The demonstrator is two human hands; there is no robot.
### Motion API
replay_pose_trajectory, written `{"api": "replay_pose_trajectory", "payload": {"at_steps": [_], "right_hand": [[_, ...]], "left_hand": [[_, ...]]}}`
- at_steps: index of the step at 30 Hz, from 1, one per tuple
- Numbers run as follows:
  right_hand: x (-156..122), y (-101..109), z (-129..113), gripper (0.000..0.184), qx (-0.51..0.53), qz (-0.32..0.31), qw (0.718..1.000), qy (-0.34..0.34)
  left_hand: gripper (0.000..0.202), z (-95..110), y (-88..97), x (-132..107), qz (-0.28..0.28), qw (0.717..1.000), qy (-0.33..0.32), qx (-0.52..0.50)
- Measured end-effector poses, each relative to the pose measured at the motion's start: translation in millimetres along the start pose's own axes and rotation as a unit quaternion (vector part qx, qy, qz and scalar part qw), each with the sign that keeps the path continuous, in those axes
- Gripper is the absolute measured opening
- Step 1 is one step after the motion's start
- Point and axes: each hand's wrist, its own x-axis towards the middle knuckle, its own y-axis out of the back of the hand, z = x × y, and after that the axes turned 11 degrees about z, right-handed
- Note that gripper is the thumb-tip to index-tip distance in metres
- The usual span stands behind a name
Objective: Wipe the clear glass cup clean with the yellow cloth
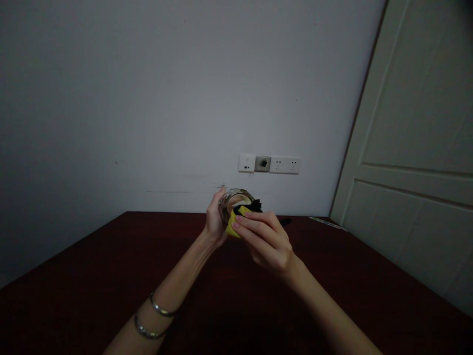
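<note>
My left hand (215,219) is wrapped round a clear glass jar (233,198), held up above the dark red table (92,276) with its mouth tilted towards me. My right hand (266,241) is closed on a yellow and black cloth or sponge (239,219) and presses it against the jar's rim. Two silver bangles (153,320) sit on my left forearm. The jar's lower part is hidden behind the cloth and my fingers.
A white wall stands behind the table, with a row of sockets and a switch (269,164). A cream panelled door (414,148) fills the right side. A small dark object (285,222) and a thin pale strip (327,223) lie at the table's far edge.
</note>
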Motion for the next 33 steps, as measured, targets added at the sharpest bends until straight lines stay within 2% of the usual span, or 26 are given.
{"api": "replay_pose_trajectory", "payload": {"at_steps": [7, 14, 19, 24, 27, 33], "right_hand": [[6.8, 5.9, 5.0, 0.037, -0.013, -0.037, 0.998, 0.045], [4.7, 13.1, 16.9, 0.039, 0.009, -0.071, 0.997, 0.021], [-1.4, 14.3, 25.0, 0.045, 0.020, -0.078, 0.997, -0.003], [-4.8, 12.0, 28.4, 0.045, 0.019, -0.034, 0.998, -0.053], [-5.5, 9.3, 29.8, 0.045, 0.016, 0.001, 0.997, -0.076], [-4.5, 5.8, 28.3, 0.038, 0.020, 0.042, 0.991, -0.126]], "left_hand": [[0.046, -2.1, 2.4, 2.6, 0.009, 1.000, -0.009, -0.001], [0.043, -4.5, 7.3, 6.7, 0.034, 0.999, -0.018, -0.003], [0.045, -5.5, 15.9, 12.0, -0.004, 1.000, 0.002, 0.026], [0.054, -4.6, 20.3, 12.0, -0.046, 0.993, 0.060, 0.086], [0.056, -5.5, 21.3, 12.0, -0.061, 0.991, 0.070, 0.094], [0.053, -7.9, 22.5, 11.5, -0.054, 0.989, 0.087, 0.104]]}}
